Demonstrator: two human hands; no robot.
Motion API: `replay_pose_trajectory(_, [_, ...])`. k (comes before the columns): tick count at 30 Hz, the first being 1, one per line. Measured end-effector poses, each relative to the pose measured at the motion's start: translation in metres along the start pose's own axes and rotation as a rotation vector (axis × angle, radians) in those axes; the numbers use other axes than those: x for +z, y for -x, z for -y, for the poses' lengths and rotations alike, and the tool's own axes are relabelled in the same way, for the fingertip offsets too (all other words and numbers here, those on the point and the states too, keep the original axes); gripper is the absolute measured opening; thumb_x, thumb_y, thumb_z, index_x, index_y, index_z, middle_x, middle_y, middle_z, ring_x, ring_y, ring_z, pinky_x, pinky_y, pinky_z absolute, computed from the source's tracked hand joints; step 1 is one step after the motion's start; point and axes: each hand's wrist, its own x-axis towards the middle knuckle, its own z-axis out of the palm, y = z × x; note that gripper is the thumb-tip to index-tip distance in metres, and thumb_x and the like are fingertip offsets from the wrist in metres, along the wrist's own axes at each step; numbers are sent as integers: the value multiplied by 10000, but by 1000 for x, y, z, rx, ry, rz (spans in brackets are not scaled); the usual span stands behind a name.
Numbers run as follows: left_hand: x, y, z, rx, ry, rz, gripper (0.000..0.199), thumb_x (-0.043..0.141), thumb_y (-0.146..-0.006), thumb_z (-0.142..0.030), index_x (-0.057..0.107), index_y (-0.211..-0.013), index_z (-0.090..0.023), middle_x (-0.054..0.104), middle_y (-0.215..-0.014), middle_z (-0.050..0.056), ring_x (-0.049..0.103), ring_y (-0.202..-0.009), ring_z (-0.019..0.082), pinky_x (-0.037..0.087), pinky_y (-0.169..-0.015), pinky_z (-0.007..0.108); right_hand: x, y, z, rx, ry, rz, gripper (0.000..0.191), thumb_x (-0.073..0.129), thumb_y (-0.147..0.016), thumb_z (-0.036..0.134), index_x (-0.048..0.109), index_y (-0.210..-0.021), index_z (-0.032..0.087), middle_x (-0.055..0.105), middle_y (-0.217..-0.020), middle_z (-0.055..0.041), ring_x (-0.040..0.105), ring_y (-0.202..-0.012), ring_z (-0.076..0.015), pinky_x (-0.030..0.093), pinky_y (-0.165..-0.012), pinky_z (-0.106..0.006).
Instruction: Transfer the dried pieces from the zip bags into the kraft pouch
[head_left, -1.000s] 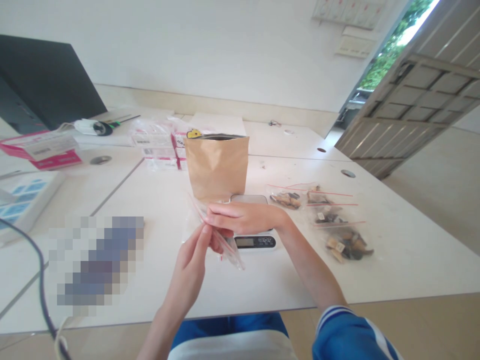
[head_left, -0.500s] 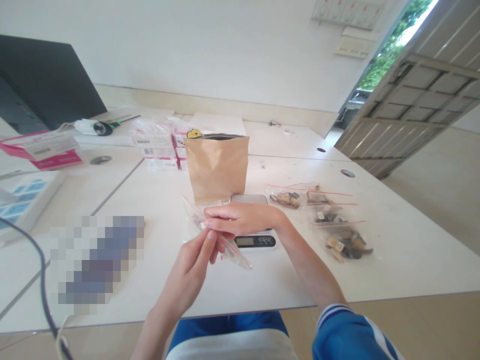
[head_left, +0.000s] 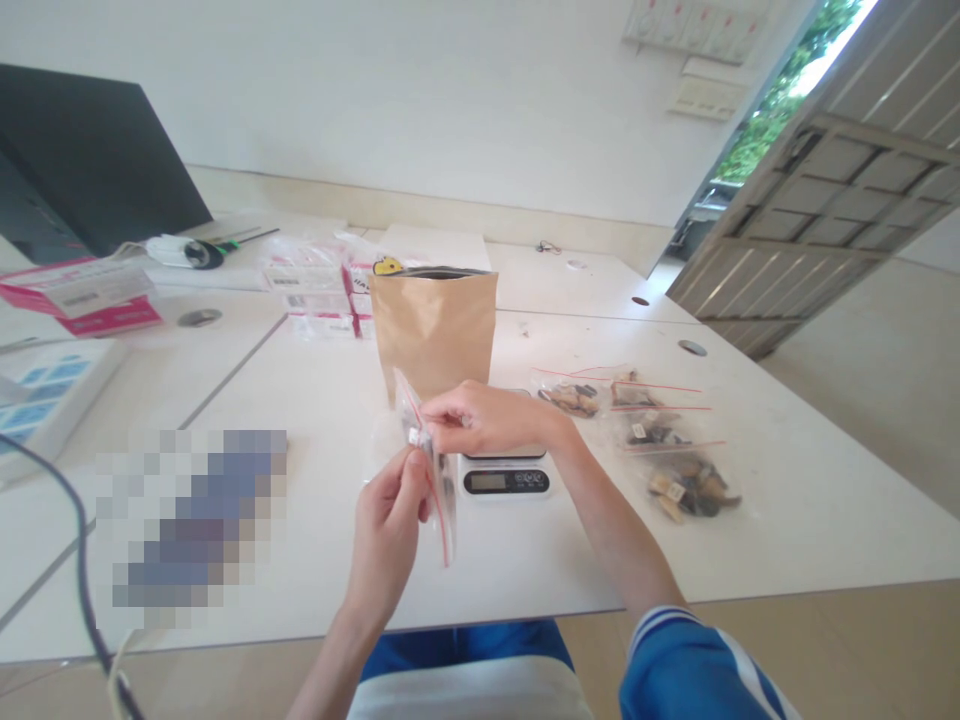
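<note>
The left hand (head_left: 390,520) and the right hand (head_left: 480,418) both gripped one small clear bag (head_left: 431,470) with a red strip, each pinching it between thumb and fingers. The bag was in the air above the desk (head_left: 300,400), just in front of the small scale (head_left: 506,475), and it stood almost on its edge. It looked empty, though the thin plastic made this hard to tell.

In my judgement, the mouth of such a bag opens best when each hand holds only one wall near the red strip and the two walls are drawn apart gently, because thin plastic tears or slips.

Behind the scale stood an open brown paper bag (head_left: 435,330). To the right, several filled bags (head_left: 660,440) lay on the desk. Farther left were pink boxes (head_left: 90,300) and a dark screen (head_left: 90,160).
</note>
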Motion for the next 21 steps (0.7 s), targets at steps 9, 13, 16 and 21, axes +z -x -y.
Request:
replay_pose_trajectory(9, [-12,-1,9,-64,149,-27,402,401,-890,-347,409,-514,-204,420,-502,-31,428,-482,105,355,-492,246,-25,22,-9,58,-116,-306,243,445,-828,208,358,-602,204,455,-518,63,399,-513,-79,286,-526,-222])
replay_pose_trajectory(13, [0,-5,24,-117,285,-79,406,385,-877,-444,531,-601,-185,541,-593,1,490,-511,119,392,-457,242,-20,19,-2,-81,-220,-290,267,423,-882,275,415,-628,197,517,-577,33,475,-560,-98,342,-574,-241])
replay_pose_trajectory(16, [7,-15,45,-174,386,-54,403,422,-839,-501,580,-662,-175,606,-676,32,553,-581,147,414,-447,245,-16,16,-3,-133,-320,-386,278,424,-880,280,384,-615,206,488,-589,39,479,-560,-97,347,-572,-244])
replay_pose_trajectory(21, [22,-27,52,-217,667,95,336,692,-666,-466,652,-870,-203,699,-947,56,635,-949,258,526,-774,365,-15,10,-7,-155,-453,-364,254,378,-870,261,378,-621,212,480,-584,35,465,-557,-106,370,-585,-256])
